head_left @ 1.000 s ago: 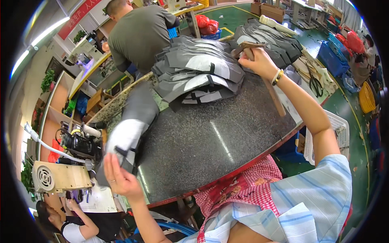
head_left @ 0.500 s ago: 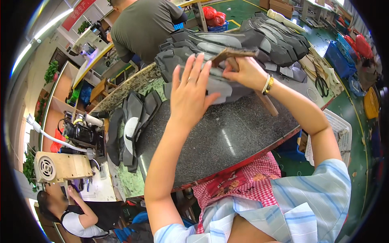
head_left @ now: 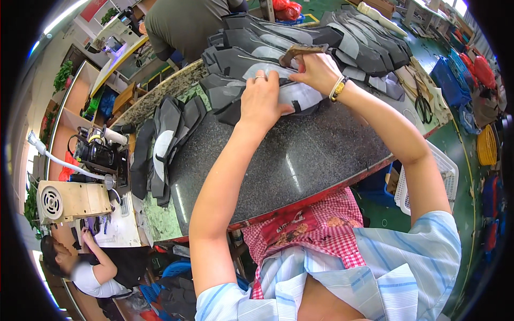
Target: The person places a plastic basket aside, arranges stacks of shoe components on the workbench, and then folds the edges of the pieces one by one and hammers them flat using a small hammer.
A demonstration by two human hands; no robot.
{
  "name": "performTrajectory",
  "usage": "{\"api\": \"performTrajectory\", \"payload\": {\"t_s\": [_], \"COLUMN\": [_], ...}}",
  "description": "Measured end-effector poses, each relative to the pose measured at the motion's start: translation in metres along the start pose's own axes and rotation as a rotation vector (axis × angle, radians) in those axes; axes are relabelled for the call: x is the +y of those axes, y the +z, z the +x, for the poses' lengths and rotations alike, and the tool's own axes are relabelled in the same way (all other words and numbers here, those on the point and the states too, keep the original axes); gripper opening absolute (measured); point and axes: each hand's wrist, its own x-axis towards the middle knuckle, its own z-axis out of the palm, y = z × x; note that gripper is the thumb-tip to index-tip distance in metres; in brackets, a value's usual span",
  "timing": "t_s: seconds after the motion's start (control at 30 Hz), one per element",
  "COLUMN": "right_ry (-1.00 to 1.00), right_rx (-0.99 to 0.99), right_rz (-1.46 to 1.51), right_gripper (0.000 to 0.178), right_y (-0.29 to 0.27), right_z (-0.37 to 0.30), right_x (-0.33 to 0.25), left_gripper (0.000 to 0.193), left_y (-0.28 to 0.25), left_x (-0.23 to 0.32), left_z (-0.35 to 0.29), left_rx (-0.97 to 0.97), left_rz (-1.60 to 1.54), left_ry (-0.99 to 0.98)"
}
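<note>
My right hand (head_left: 318,72) is closed round a hammer with a worn brown head (head_left: 304,50); its handle is mostly hidden behind my wrist. Beside it, the bent fingers of my left hand (head_left: 261,100) grip a flat grey shoe upper (head_left: 306,96) with a pale panel, at the near edge of the pile. The thumb lies along the piece's near side. Both hands are close together over this piece. Beyond them, rows of overlapping dark and light grey uppers (head_left: 251,43) cover the far part of the dark stone worktop (head_left: 257,171).
A smaller bunch of uppers (head_left: 163,144) lies at the left of the worktop. Scissors (head_left: 423,109) rest at the right end. A white basket (head_left: 436,176) stands below the right edge. One person (head_left: 187,27) is beyond the worktop; another (head_left: 99,267) sits at a machine, lower left.
My left hand has gone from raised, spread fingers to bent fingers gripping the upper. My right hand has shifted slightly left and up with the hammer. The whole view has tilted a little.
</note>
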Motion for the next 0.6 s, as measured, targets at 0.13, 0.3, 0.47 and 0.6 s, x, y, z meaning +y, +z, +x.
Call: {"api": "performTrajectory", "payload": {"t_s": [0.13,0.3,0.47,0.6], "right_ry": [0.013,0.005,0.002,-0.025], "right_rx": [0.02,-0.079,0.009,-0.081], "right_rz": [-0.081,-0.097,-0.121,-0.191], "right_gripper": [0.039,0.042,0.039,0.041], "right_y": [-0.001,-0.004,0.007,0.009], "right_z": [0.014,0.011,0.002,0.016], "right_x": [0.009,0.01,0.007,0.014], "left_gripper": [0.032,0.059,0.054,0.037], "left_y": [0.007,0.005,0.0,-0.012], "left_x": [0.025,-0.005,0.014,0.107], "left_z": [-0.006,0.011,0.01,-0.05], "left_rx": [-0.207,0.353,-0.137,-0.212], "left_rz": [0.004,0.223,-0.027,-0.212], "left_ry": [0.022,0.283,0.056,0.177]}}
